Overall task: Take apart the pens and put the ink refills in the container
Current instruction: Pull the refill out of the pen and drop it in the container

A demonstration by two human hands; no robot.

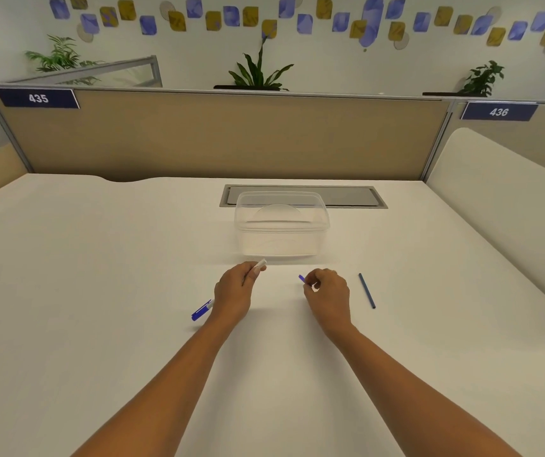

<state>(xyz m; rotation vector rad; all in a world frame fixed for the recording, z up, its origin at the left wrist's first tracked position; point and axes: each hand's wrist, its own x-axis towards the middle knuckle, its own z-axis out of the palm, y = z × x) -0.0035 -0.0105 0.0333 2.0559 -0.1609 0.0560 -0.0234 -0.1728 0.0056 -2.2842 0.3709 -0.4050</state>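
Observation:
My left hand [235, 289] is closed around a white pen barrel [260, 264] whose end sticks out past the fingers. My right hand [327, 293] pinches a small blue pen piece [301, 278], apart from the barrel. A blue-capped pen [201, 311] lies on the table just left of my left wrist. A thin dark blue ink refill [367, 290] lies on the table to the right of my right hand. The clear plastic container [281, 240] stands just beyond both hands; nothing shows inside it.
The white table [99, 291] runs to a tan partition at the back. A grey cable hatch [353, 196] sits behind the container. A cream side panel [511, 209] rises at the right.

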